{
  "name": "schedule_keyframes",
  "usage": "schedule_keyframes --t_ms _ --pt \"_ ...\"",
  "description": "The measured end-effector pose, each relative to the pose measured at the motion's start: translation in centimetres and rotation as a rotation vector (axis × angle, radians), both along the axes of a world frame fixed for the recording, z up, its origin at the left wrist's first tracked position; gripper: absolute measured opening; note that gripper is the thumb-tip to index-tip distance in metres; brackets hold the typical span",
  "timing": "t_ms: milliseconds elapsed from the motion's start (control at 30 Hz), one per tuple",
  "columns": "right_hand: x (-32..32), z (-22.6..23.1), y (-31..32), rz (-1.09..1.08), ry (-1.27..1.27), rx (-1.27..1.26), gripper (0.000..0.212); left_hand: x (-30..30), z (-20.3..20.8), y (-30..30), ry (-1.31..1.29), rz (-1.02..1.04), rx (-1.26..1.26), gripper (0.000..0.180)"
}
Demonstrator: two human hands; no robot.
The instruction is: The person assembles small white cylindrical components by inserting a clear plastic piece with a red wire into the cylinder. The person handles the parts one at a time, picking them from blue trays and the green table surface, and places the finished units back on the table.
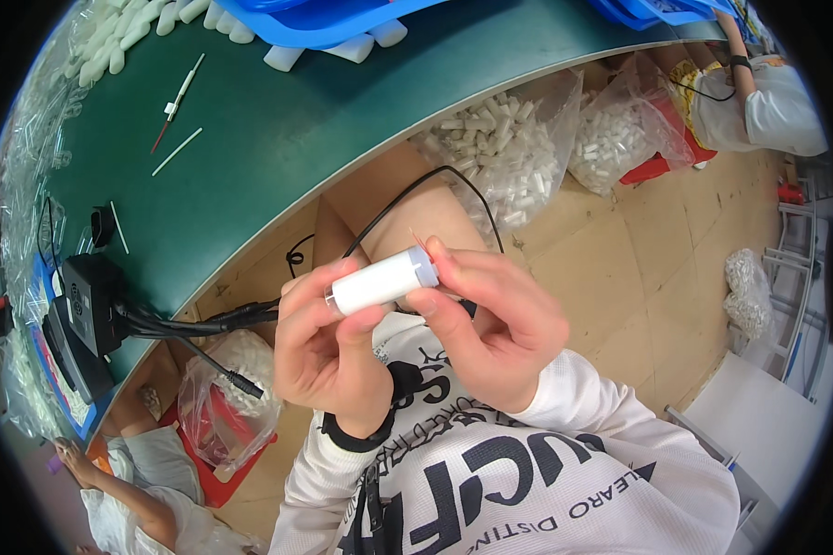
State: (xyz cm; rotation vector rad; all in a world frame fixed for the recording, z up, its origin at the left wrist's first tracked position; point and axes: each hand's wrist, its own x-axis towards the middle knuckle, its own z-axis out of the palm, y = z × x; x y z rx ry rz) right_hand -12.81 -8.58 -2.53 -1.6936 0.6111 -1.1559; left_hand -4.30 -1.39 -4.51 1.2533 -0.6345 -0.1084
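A white cylinder [375, 285] in a clear sleeve, with a pale grey end piece, lies nearly level in front of my body. My left hand [333, 347] grips its left end between thumb and fingers. At the grey end, the thumb and forefinger of my right hand [495, 319] press close together. A thin red strand [418, 242] sticks up there beside the right fingertips. Whether the right fingers hold the strand or the end piece itself is hidden.
On the green table [250, 129] lie a thin pen-like tool [178, 102] and a white stick [177, 152]. Blue trays [329, 32] stand at the back. A bag of white cylinders [504, 153] sits below the edge. Black cables [213, 324] run at left; co-workers sit either side.
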Motion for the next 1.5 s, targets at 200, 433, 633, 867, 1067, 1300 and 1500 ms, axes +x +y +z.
schedule_keyframes --t_ms 200,433,633,867,1067,1300,1500 --pt "0.4 -0.3 0.0 -0.096 0.039 -0.102 0.027 -0.2 -0.1 -0.4 0.049 -0.039 0.021 0.016" --pt "0.0 -0.5 -0.7 0.143 -0.196 0.368 0.034 0.4 0.9 0.2 0.200 -0.134 -0.004 0.038" --pt "0.0 0.4 -0.9 0.146 -0.197 0.312 0.036 0.9 0.7 0.9 0.286 -0.192 0.015 0.040" --pt "0.2 -0.3 -1.4 0.077 -0.103 0.025 0.032 0.8 0.1 0.6 0.393 -0.190 -0.072 0.030" --pt "0.2 -0.5 -0.9 0.042 -0.130 0.078 0.029 0.6 -0.6 0.4 0.302 -0.155 -0.083 0.025" --pt "0.3 -1.0 -0.8 0.185 -0.256 0.353 0.033 0.9 0.5 -0.3 0.278 -0.164 -0.043 0.026" --pt "0.1 -1.0 -1.0 0.199 -0.290 0.631 0.032 1.0 -0.3 -0.7 0.125 -0.162 0.114 0.020"
